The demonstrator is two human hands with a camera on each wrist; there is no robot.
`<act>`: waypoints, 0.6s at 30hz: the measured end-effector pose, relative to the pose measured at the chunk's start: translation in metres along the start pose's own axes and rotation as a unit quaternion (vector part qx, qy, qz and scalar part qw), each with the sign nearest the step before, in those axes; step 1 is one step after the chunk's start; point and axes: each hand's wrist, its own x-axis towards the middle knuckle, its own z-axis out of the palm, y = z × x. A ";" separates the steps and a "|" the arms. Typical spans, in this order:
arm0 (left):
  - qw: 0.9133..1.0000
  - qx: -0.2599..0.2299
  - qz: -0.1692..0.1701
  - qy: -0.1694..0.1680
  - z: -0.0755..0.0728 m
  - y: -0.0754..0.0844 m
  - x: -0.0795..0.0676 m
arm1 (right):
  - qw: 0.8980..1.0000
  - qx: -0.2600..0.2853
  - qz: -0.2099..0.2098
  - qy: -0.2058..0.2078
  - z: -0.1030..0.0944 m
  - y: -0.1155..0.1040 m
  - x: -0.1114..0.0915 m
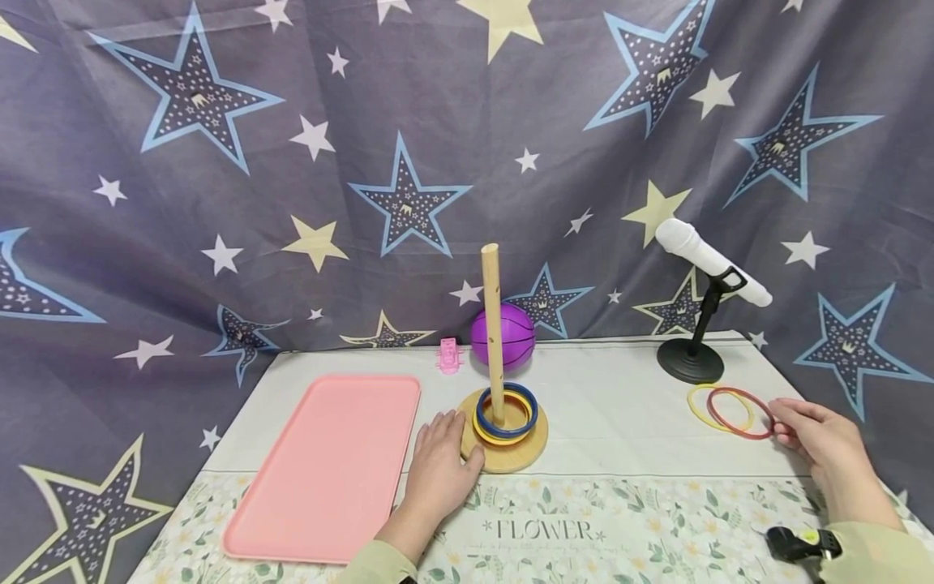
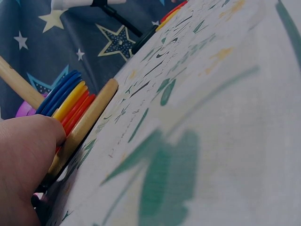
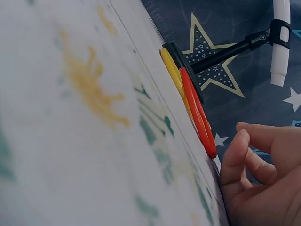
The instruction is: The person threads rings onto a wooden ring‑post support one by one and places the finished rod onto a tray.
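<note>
A wooden ring-toss stand has an upright post [image 1: 493, 324] on a round base [image 1: 521, 458]. Stacked around its foot are blue rings [image 2: 59, 94], a yellow ring [image 2: 70, 101] and red rings [image 2: 79, 113]. My left hand [image 1: 441, 466] rests at the base's left edge, fingers extended forward and thumb against the near side. At the right, a red ring [image 1: 740, 435] partly overlaps a yellow ring [image 1: 693, 410] on the table. My right hand [image 1: 824, 434] is beside the red ring's right rim, fingers loosely bent; the right wrist view shows a gap between fingertips and ring.
A pink tray [image 1: 328, 470] lies left of my left hand. Behind the stand are a purple ball [image 1: 521, 332] and a small pink toy [image 1: 448, 357]. A white microphone [image 1: 704, 251] on a black stand [image 1: 689, 361] stands behind the loose rings. A starry curtain [image 1: 452, 97] borders the table.
</note>
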 end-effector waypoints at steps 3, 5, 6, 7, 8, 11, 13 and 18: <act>1.000 -0.003 0.001 -0.001 -0.001 0.001 0.000 | 0.999 -0.044 -0.016 -0.005 0.000 0.001 0.000; 1.000 -0.004 0.000 -0.002 -0.001 0.001 0.001 | 0.997 -0.074 -0.026 -0.007 0.001 0.000 0.001; 1.000 -0.004 -0.001 -0.002 -0.001 0.001 0.001 | 0.996 -0.089 -0.031 -0.008 0.002 -0.001 0.002; 1.000 -0.005 -0.001 -0.001 -0.002 0.000 0.001 | 0.994 -0.101 -0.036 -0.009 0.003 -0.001 0.003; 1.000 -0.005 -0.001 -0.001 -0.002 0.000 0.001 | 0.993 -0.115 -0.039 -0.010 0.004 -0.001 0.004; 1.000 -0.004 -0.003 -0.002 -0.002 0.000 0.002 | 0.990 -0.137 -0.041 -0.011 0.007 -0.001 0.006; 1.000 -0.004 -0.002 -0.002 -0.002 0.000 0.001 | 0.988 -0.146 -0.039 -0.012 0.008 -0.001 0.006; 1.000 -0.004 0.001 -0.002 0.000 -0.001 0.001 | 0.986 -0.159 -0.048 -0.015 0.007 0.000 0.003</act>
